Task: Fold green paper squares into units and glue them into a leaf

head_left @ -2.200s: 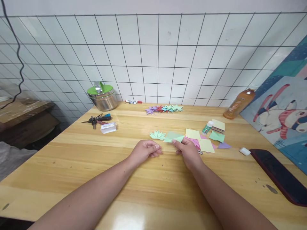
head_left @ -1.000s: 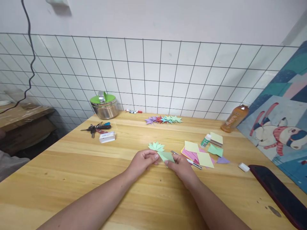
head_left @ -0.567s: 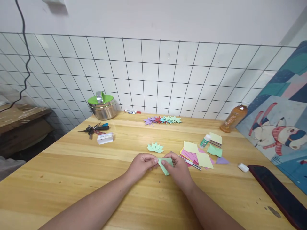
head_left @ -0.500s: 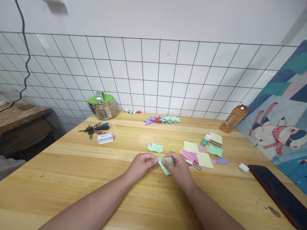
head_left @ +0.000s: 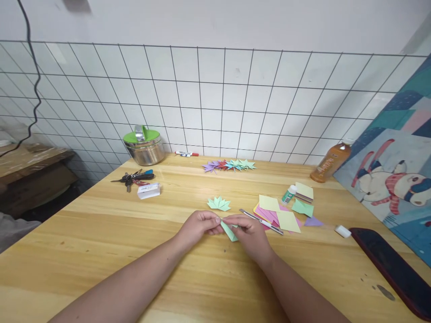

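Observation:
A light green folded paper (head_left: 230,231) is held between my two hands just above the wooden table. My left hand (head_left: 201,223) pinches its upper left corner between thumb and fingers. On the other side, my right hand (head_left: 249,234) has its fingers closed over the paper's right part and hides much of it. Just beyond my hands lies a light green pointed paper fan (head_left: 218,204). A utility knife (head_left: 261,221) rests to the right, partly on a pile of pink and yellow paper squares (head_left: 288,221).
Several folded paper pieces (head_left: 229,165) lie near the tiled wall. At the left stand a steel pot (head_left: 145,150), keys (head_left: 132,178) and a small white box (head_left: 148,191). Rightward are a glue bottle (head_left: 289,194), a tea bottle (head_left: 330,163), an eraser (head_left: 343,231) and a dark phone (head_left: 387,269).
My right hand has turned over the paper, its fingers now reaching toward my left thumb. Less of the green sheet shows, as a narrower strip. More of the utility knife is visible.

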Motion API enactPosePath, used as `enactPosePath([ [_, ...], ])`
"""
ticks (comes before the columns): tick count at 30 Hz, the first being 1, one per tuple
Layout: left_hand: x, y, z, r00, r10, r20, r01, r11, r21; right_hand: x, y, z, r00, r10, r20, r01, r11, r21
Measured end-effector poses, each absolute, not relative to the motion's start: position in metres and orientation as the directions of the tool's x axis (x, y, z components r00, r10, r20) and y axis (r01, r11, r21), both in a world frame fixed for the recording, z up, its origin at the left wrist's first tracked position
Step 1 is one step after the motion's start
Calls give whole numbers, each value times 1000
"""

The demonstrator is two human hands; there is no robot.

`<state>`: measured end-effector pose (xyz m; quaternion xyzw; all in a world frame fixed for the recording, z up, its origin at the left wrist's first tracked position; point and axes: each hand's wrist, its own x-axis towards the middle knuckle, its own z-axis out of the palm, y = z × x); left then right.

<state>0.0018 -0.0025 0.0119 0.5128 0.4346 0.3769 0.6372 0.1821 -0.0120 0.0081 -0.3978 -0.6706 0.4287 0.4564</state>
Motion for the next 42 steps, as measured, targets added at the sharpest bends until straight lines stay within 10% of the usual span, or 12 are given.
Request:
enactPosePath([
  [21, 6, -7, 11, 289, 953, -86, 128, 50, 991, 190, -14, 16, -318, 941, 119, 50, 142, -989],
  [28, 8, -7, 5, 321, 943, -83, 135, 41, 990, 186, -11, 11, -276, 959, -61, 385, 53, -922],
  [42, 9, -8, 6, 325, 945, -30, 209, -41, 977, 187, -11, 8, -269, 963, 7, 440, 130, -889],
])
